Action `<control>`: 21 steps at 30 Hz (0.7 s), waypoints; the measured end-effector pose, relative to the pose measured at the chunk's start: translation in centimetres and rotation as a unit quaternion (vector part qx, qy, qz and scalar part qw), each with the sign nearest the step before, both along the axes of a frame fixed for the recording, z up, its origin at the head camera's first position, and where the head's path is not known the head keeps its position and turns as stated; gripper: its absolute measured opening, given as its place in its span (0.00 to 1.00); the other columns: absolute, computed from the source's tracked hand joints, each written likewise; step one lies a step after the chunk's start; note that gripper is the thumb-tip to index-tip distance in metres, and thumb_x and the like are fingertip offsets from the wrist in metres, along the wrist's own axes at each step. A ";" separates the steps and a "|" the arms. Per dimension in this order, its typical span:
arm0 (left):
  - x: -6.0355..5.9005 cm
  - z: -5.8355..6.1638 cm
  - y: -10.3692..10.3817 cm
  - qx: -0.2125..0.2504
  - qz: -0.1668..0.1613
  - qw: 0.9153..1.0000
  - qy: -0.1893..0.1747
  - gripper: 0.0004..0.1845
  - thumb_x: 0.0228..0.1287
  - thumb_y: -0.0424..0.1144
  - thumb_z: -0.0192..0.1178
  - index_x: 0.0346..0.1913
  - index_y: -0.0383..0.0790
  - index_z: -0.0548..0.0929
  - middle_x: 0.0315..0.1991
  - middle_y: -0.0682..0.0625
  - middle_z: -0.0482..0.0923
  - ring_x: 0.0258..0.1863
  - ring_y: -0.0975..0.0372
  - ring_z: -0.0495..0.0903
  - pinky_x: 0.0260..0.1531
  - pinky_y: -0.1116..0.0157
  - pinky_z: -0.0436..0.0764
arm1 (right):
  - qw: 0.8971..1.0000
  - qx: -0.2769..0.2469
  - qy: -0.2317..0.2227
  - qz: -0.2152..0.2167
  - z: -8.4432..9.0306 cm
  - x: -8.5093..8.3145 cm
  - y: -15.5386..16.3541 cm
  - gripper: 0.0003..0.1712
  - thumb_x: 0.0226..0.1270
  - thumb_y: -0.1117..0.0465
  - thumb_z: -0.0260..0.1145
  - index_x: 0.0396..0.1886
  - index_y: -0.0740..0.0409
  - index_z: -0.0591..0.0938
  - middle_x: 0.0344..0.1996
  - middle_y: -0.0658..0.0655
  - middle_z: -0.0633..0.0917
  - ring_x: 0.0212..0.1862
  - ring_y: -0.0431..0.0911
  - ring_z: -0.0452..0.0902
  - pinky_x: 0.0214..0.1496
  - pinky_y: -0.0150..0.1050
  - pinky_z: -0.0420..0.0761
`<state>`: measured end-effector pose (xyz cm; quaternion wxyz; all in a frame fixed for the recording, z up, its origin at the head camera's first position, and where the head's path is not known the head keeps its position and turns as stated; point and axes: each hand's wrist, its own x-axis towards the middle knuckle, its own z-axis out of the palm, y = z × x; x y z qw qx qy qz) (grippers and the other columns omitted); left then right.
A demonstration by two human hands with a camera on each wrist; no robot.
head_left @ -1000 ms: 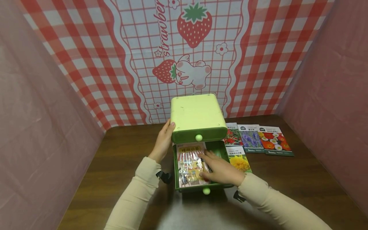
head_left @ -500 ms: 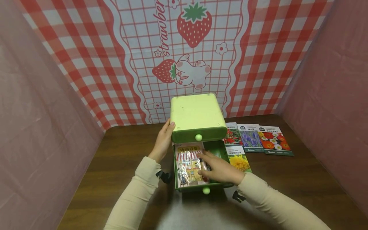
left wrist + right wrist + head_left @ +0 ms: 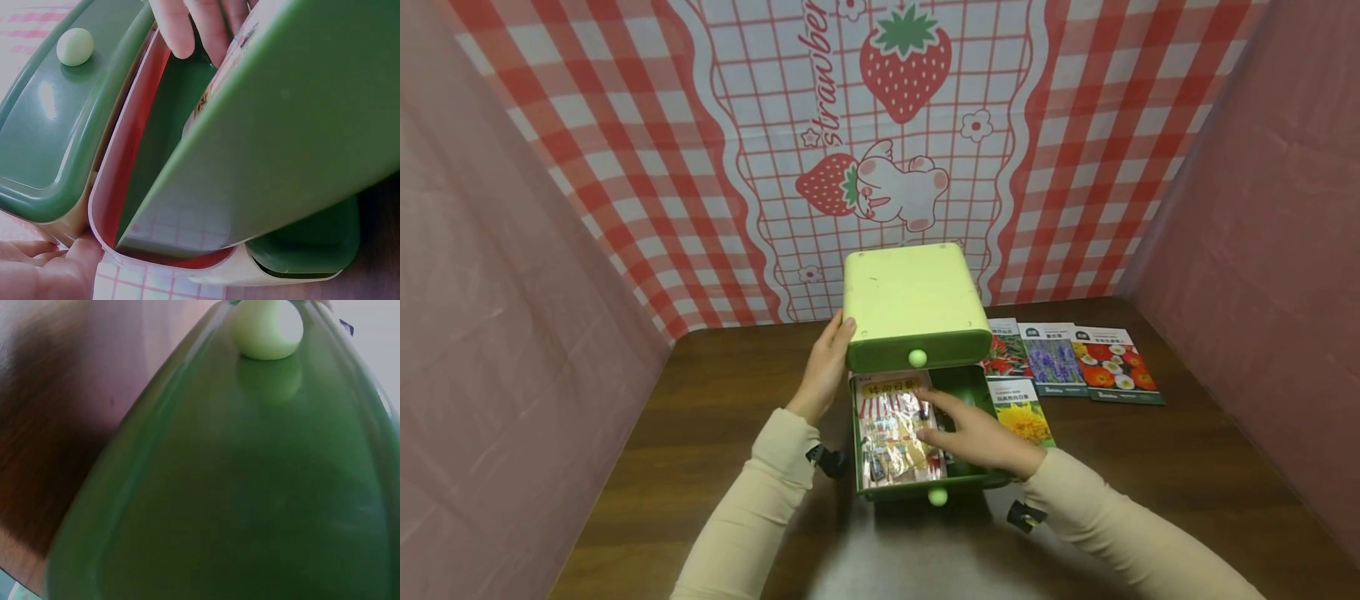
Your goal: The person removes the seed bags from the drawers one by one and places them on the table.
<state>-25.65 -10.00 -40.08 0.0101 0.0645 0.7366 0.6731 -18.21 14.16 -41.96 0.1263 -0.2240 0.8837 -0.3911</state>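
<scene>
Inside the drawer (image 3: pixel 973 386), the packet (image 3: pixel 891 429) has been nudged leftward, apparently freeing room; above it the right hand (image 3: pixel 979 433) is held loosely spread. The drawer's cabinet (image 3: pixel 916 292) is touched by the left hand's (image 3: pixel 827 364) relaxed fingers.

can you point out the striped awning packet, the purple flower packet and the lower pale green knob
Striped awning packet (image 3: pixel 892 435), head view: middle of its shiny front
Purple flower packet (image 3: pixel 1054 361), head view: the blooms on its front
Lower pale green knob (image 3: pixel 937 497), head view: its rounded front
</scene>
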 end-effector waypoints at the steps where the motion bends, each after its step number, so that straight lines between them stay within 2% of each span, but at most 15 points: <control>1: 0.0 0.0 0.0 0.000 0.000 1.000 0.000 0.40 0.73 0.64 0.42 0.79 0.49 0.48 0.79 0.52 0.47 0.79 0.57 0.46 0.78 0.54 0.50 | 1.000 -0.007 -0.007 -0.002 0.0 0.0 0.0 0.38 0.72 0.48 0.61 0.76 0.55 0.61 0.74 0.65 0.63 0.72 0.64 0.60 0.71 0.64 0.64; 5: 0.1 0.1 0.0 0.002 0.001 1.000 -0.001 0.40 0.73 0.64 0.42 0.79 0.50 0.48 0.79 0.53 0.47 0.79 0.57 0.46 0.78 0.54 0.51 | 0.998 -0.050 -0.038 -0.011 0.3 -0.2 0.1 0.36 0.72 0.50 0.61 0.75 0.55 0.63 0.73 0.66 0.64 0.69 0.65 0.65 0.68 0.62 0.69; 10: 0.0 0.0 0.1 0.007 0.003 1.000 0.005 0.39 0.74 0.63 0.43 0.79 0.48 0.49 0.79 0.52 0.48 0.78 0.57 0.47 0.78 0.54 0.51 | 0.989 -0.114 -0.083 -0.037 0.6 -0.3 0.1 0.34 0.74 0.57 0.59 0.75 0.62 0.61 0.72 0.70 0.63 0.65 0.64 0.71 0.63 0.55 0.77; 14: 0.0 0.0 0.2 0.016 0.002 1.000 0.006 0.39 0.74 0.62 0.44 0.79 0.46 0.50 0.79 0.51 0.49 0.78 0.56 0.48 0.77 0.53 0.51 | 0.977 -0.161 -0.113 -0.082 0.5 -0.6 0.0 0.35 0.74 0.63 0.57 0.75 0.66 0.58 0.71 0.72 0.63 0.63 0.63 0.73 0.60 0.50 0.81; 17: 0.0 0.1 0.2 0.020 0.003 1.000 0.004 0.39 0.74 0.62 0.45 0.79 0.47 0.50 0.79 0.51 0.49 0.78 0.56 0.48 0.77 0.53 0.51 | 0.964 -0.193 -0.143 -0.112 0.4 -0.9 -0.1 0.36 0.72 0.66 0.57 0.75 0.69 0.56 0.68 0.74 0.67 0.61 0.63 0.75 0.59 0.46 0.82; 19: 0.0 0.1 0.2 0.021 0.004 1.000 0.004 0.39 0.74 0.62 0.45 0.79 0.47 0.50 0.79 0.50 0.49 0.78 0.55 0.48 0.77 0.52 0.51 | 0.957 -0.206 -0.161 -0.122 0.2 -1.1 -0.2 0.35 0.72 0.68 0.56 0.74 0.72 0.55 0.65 0.76 0.70 0.59 0.61 0.77 0.58 0.44 0.83; 21: 0.1 0.1 0.2 0.022 0.004 1.000 0.003 0.39 0.74 0.61 0.44 0.79 0.47 0.50 0.79 0.50 0.49 0.78 0.55 0.48 0.77 0.52 0.50 | 0.955 -0.205 -0.174 -0.125 0.2 -1.3 -0.1 0.35 0.72 0.69 0.55 0.74 0.74 0.55 0.61 0.76 0.73 0.57 0.59 0.78 0.57 0.43 0.83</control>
